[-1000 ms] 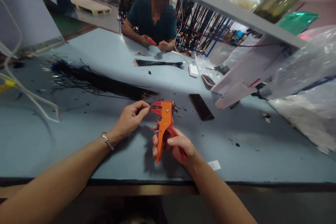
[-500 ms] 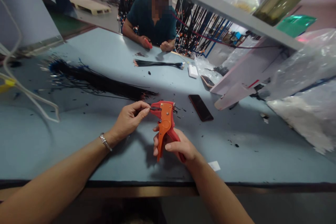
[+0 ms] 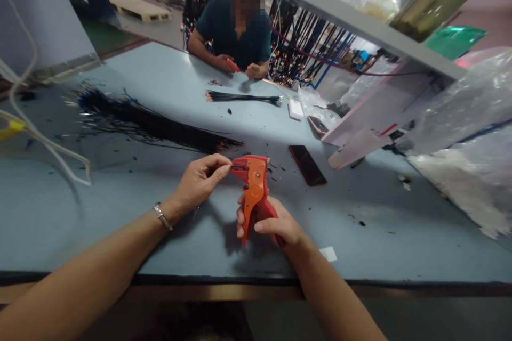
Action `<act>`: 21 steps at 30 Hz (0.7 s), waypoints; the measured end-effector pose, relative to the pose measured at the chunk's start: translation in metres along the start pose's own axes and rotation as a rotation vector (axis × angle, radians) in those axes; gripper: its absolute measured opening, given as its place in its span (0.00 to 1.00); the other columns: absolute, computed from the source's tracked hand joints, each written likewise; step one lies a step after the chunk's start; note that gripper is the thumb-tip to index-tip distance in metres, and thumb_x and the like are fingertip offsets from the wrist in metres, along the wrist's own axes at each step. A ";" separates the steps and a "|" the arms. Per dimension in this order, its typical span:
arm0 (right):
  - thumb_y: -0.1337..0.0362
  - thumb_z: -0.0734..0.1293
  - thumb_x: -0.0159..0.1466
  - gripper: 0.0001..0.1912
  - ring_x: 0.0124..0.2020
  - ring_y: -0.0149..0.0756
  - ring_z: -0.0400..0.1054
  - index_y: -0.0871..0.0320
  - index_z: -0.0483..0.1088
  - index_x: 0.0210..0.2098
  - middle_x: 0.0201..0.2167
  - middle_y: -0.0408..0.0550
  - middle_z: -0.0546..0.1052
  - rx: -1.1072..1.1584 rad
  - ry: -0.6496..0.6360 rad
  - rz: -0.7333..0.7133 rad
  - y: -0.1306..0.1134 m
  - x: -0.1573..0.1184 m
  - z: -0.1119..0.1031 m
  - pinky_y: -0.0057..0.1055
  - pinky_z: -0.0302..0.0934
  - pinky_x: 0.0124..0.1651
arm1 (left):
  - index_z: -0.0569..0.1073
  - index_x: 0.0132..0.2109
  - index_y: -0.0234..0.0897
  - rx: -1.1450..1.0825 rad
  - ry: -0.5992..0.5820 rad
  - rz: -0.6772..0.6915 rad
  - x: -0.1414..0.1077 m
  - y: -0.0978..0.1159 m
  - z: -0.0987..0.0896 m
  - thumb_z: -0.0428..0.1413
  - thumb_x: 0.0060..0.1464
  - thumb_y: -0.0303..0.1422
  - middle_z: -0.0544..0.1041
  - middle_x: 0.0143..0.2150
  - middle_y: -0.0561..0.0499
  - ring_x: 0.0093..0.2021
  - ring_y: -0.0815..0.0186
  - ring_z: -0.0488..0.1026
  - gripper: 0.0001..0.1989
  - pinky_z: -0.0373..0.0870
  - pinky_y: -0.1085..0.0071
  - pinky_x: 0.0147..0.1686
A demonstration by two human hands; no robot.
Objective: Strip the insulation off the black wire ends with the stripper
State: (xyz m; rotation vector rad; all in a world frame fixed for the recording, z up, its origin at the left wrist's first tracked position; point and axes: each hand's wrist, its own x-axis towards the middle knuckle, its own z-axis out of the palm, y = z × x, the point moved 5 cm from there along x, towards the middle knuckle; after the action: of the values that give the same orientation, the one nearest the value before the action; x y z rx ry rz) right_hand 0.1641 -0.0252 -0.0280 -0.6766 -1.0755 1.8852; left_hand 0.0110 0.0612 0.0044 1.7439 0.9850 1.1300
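Orange and red plastic hand tool up front in the head view, upright over the tabletop. Right hand has its grip wrapped around the handles, probably for squeezing leverage. Left hand's grip is a closed pinch on what looks like a dark wire at the tool's mouth, likely for control. Black wire bundle sits left of and beyond the tool, seemingly for easy reach; phone lies to its right.

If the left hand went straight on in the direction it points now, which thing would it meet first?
The left hand would most likely meet the orange-and-red hand tool first; the tool's tip looks very close, though whether they touch is unclear.
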 end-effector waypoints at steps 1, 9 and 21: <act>0.68 0.72 0.51 0.25 0.31 0.38 0.73 0.62 0.66 0.47 0.35 0.49 0.74 -0.003 -0.003 -0.001 0.000 0.000 -0.001 0.32 0.67 0.33 | 0.75 0.33 0.35 0.001 -0.001 0.009 0.000 0.000 0.000 0.54 0.55 0.40 0.74 0.29 0.52 0.31 0.67 0.68 0.12 0.65 0.73 0.34; 0.66 0.74 0.51 0.24 0.31 0.37 0.73 0.63 0.66 0.46 0.34 0.49 0.74 -0.051 -0.011 -0.006 -0.001 0.000 -0.004 0.32 0.66 0.32 | 0.74 0.33 0.34 0.027 -0.011 0.036 0.000 0.003 0.000 0.54 0.55 0.40 0.74 0.28 0.52 0.30 0.68 0.68 0.13 0.65 0.74 0.32; 0.60 0.75 0.54 0.22 0.25 0.31 0.70 0.61 0.65 0.42 0.29 0.44 0.72 -0.086 0.036 0.007 0.001 -0.001 -0.004 0.28 0.67 0.26 | 0.75 0.33 0.34 0.042 0.006 0.058 0.000 0.003 0.000 0.54 0.55 0.39 0.74 0.28 0.52 0.29 0.68 0.67 0.12 0.64 0.74 0.30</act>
State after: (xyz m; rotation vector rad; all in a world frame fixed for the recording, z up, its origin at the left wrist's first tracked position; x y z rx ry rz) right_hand 0.1675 -0.0248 -0.0305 -0.7609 -1.1374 1.8341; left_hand 0.0113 0.0597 0.0073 1.8138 0.9732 1.1600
